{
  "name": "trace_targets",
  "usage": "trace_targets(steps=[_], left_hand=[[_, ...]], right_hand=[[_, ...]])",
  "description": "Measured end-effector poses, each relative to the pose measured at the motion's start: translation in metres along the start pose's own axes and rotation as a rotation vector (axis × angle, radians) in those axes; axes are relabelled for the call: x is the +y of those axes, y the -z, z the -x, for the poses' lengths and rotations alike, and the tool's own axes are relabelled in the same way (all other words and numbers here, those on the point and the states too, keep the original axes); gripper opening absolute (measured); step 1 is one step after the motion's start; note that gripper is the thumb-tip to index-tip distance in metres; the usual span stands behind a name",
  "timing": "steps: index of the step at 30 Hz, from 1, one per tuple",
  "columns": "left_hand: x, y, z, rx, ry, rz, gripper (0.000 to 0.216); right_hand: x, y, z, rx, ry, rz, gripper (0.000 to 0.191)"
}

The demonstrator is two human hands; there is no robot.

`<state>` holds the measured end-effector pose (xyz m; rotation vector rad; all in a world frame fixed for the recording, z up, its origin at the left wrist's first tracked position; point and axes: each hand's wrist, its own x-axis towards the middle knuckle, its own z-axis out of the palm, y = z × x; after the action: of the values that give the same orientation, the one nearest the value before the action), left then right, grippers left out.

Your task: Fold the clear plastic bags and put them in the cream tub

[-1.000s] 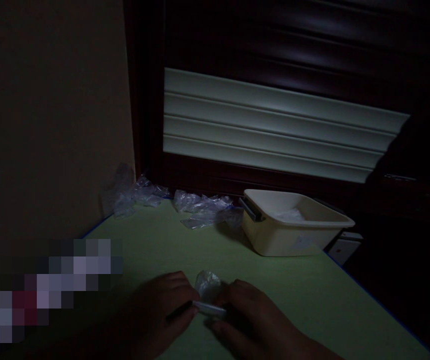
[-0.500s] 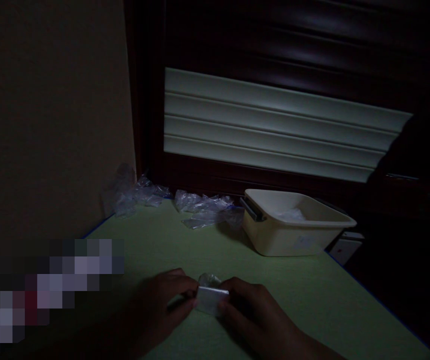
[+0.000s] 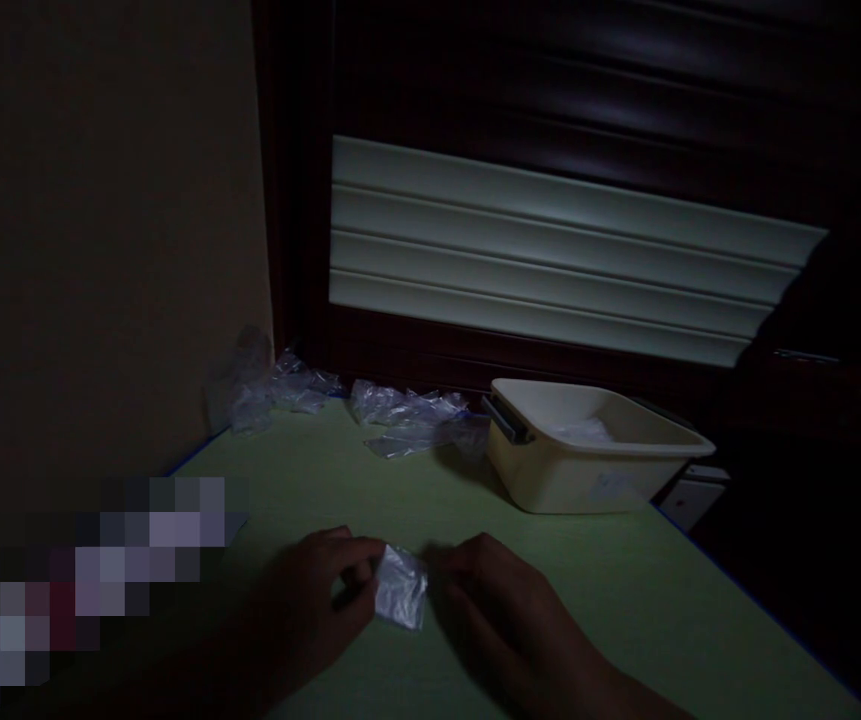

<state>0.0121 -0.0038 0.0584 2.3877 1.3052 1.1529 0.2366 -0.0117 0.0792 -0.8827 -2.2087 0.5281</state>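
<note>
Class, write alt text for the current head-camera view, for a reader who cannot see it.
A person's left hand pinches a small, shiny plastic square, the right hand close beside it, over a dim green table. Behind lie crumpled clear plastic and a cream tub.

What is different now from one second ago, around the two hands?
The small plastic packet has turned from nearly edge-on to show its broad face, and shifted slightly left. The left hand still pinches it; the right hand now sits beside its right edge, contact unclear. The tub and crumpled plastic behind stayed put.
</note>
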Motion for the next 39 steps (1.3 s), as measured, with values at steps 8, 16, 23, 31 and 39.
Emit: trace_targets(steps=[8,16,23,31,39], left_hand=[[-0.003,0.003,-0.002,-0.036,-0.135,-0.25,0.028],[0.006,0.004,-0.005,-0.002,-0.441,-0.344,0.025],[0.01,-0.001,-0.001,-0.134,-0.515,-0.205,0.031],[0.004,0.0,-0.003,-0.133,-0.594,-0.106,0.036],[0.006,0.001,-0.003,-0.187,-0.648,-0.081,0.028]], right_hand=[[-0.006,0.0,-0.001,-0.273,0.154,0.167,0.035],[-0.002,-0.002,-0.001,-0.318,0.145,0.276,0.032],[-0.003,-0.004,0.002,-0.196,0.202,0.306,0.018],[0.0,-0.003,0.006,-0.05,-0.015,0.19,0.019],[0.003,-0.007,0.0,-0.173,-0.154,0.154,0.016]])
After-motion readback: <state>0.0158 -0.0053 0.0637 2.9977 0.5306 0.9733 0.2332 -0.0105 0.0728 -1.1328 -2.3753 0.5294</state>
